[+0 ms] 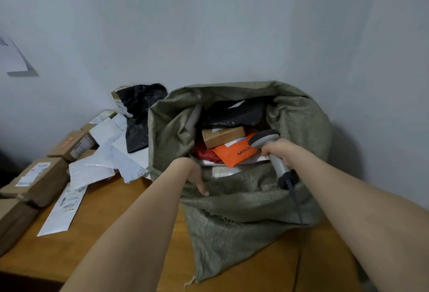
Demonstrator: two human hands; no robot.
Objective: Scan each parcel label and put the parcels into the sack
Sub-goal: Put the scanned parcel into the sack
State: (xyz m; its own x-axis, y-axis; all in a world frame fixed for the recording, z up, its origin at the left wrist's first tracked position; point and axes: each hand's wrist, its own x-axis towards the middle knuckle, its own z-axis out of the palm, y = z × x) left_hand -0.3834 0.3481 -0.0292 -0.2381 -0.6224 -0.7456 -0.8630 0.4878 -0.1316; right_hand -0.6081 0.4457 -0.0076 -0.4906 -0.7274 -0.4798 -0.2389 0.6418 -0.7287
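Note:
A green woven sack (pixel 243 198) stands open on the wooden table (pixel 111 233) against the wall. Inside it lie an orange mailer (pixel 234 152), a small brown box (pixel 222 136), a black bag (pixel 234 112) and something red. My left hand (pixel 192 175) reaches over the sack's near rim, thumb lying on the fabric; its fingers are hidden inside. My right hand (pixel 278 150) grips the handle of a grey barcode scanner (pixel 267 139), whose head points into the sack. The scanner's cable (pixel 298 205) hangs down over the sack's front.
Left of the sack lie white poly mailers (pixel 102 166), a flat white envelope (pixel 61 210), a black plastic parcel (pixel 137 115) and several brown cardboard boxes (pixel 39 180) along the table's left edge. A grey wall stands close behind.

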